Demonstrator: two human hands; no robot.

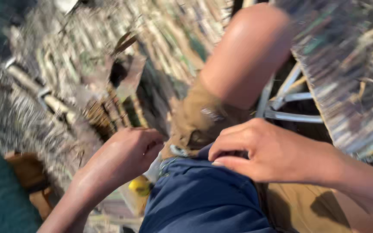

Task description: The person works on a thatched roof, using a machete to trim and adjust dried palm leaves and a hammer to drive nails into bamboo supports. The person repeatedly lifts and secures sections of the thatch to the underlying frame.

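Both hands are at the hem of the navy blue shorts (203,198), low in the centre of a badly blurred view: the left hand (128,153) is curled tight at the hem's left corner, though what it grips I cannot tell, and the right hand (260,149) has its fingers bent down, pinching the cloth at the hem's right side. Just above the hem sits a muddy brown patch (197,118) below the bare knee (249,51), and a small yellow thing (139,186) shows just left of the shorts.

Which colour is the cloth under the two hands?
Dark navy blue cloth, plain, seen in the head view.
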